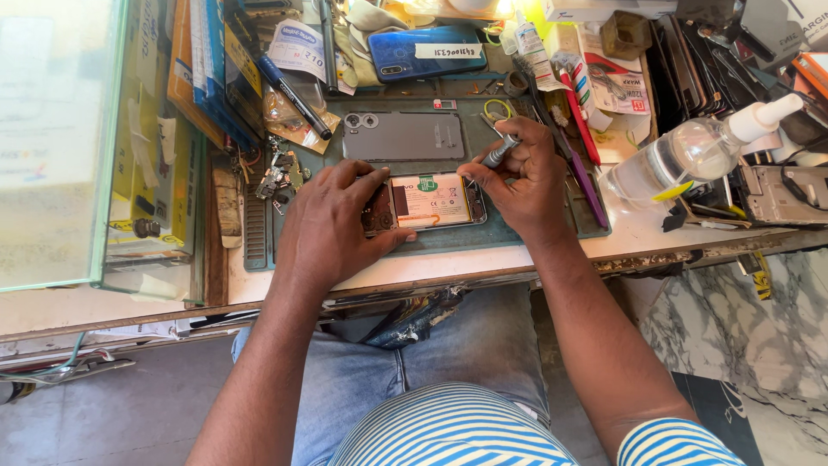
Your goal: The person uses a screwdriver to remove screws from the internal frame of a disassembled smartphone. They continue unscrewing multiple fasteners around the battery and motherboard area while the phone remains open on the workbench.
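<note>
Left hand (332,226) lies flat, pinning the opened phone (429,203) near the counter's (638,233) front edge, while right hand (522,177) pinches a screwdriver (498,154) beside the grey back cover (403,135).

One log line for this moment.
left hand: steadies opened phone | right hand: holds screwdriver at phone edge | on green mat

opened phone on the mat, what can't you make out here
Head view only:
- The opened phone: its left end lies under the left hand, so the parts there are hidden.
- The screwdriver tip: covered by the fingers of the right hand, so where it touches the phone is unclear.
- Screws and small parts by the phone: too small to tell apart.
- The clear bottle: its base is blocked by clutter.
</note>
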